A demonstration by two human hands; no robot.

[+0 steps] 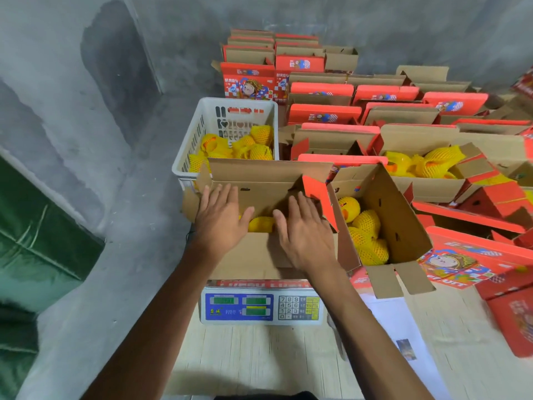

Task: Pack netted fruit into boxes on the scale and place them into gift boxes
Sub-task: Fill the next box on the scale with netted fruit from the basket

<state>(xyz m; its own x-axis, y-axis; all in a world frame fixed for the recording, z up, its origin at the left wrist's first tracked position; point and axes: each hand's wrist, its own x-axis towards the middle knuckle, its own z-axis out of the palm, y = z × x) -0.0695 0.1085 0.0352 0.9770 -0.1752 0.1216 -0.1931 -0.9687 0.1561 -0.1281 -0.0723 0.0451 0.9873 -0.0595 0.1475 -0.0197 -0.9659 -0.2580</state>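
Box point(259, 255) on scale point(261, 306), basket point(202, 125) behind, gift boxes point(389, 197) right.

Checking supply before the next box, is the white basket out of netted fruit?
No, the white basket holds several yellow netted fruit.

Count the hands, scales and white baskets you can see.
hands: 2, left hand and right hand
scale: 1
white basket: 1
total: 4
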